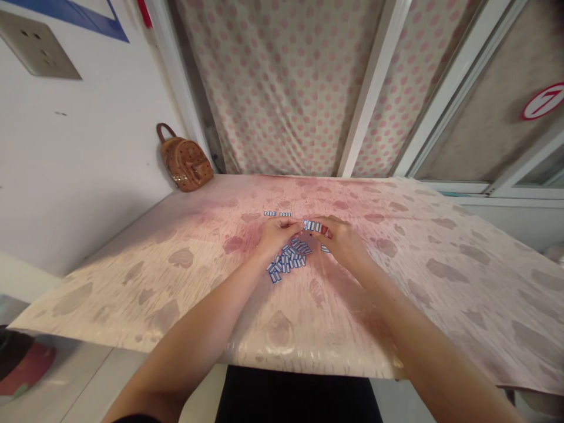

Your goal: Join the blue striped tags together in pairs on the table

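My left hand (277, 234) and my right hand (342, 238) meet over the middle of the table, both with fingers closed. Between their fingertips is a short row of small blue-and-white rectangular pieces (312, 225). My right fingers grip its right end; my left fingertips pinch at its left end. Just below lies a loose pile of similar blue-and-white pieces (288, 258), some overlapping. Beyond my left hand, two short rows of the pieces (270, 214) lie on the cloth. Another piece (325, 248) shows partly under my right hand. The pieces are too small to name exactly.
A patterned pinkish cloth (185, 294) covers the table. A small brown backpack (187, 161) stands at the far left corner against the white wall (88, 153). Behind the table hangs a pink-dotted curtain (282, 88) behind white window frames.
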`<state>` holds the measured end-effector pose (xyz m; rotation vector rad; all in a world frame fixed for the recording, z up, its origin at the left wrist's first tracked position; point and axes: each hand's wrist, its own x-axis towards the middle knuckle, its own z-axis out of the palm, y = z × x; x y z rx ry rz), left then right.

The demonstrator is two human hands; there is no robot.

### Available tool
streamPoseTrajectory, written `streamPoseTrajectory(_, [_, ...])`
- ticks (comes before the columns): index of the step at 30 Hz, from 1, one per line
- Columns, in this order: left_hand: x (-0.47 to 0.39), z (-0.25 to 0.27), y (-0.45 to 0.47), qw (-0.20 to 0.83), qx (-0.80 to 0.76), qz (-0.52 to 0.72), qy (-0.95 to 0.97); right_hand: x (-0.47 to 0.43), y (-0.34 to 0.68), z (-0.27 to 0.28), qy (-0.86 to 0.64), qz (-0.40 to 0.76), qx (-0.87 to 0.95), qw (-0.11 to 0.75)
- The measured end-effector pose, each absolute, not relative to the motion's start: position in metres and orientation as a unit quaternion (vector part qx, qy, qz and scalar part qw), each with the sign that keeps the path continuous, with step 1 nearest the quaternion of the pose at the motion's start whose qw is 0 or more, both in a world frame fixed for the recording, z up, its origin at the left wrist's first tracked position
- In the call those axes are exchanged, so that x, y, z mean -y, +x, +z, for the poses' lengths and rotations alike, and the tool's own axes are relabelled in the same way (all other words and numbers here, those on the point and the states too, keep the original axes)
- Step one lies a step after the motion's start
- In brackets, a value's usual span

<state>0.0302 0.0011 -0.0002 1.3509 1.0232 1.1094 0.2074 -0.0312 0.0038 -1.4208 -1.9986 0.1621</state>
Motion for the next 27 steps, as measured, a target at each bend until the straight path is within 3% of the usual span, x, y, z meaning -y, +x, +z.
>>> streamPoseTrajectory(8, [-0.004, -0.003, 0.029, 0.540, -0.409, 0.475, 0.562, 0.021, 0.212, -0.007, -0.554, 0.214, 0.688, 0.416])
streamPoseTrajectory(14, [-0.012, -0.010, 0.028, 0.530, -0.398, 0.457, 0.593, 0.017, 0.213, -0.009, -0.546, 0.290, 0.661, 0.424])
streamPoseTrajectory(23, [-0.027, -0.010, 0.011, 0.474, -0.447, 0.441, 0.618, 0.011, 0.209, -0.025, -0.539, 0.291, 0.664, 0.429])
streamPoseTrajectory(27, [-0.045, -0.004, -0.030, 0.358, -0.551, 0.477, 0.584, 0.004, 0.214, -0.030, -0.576, 0.205, 0.661, 0.436])
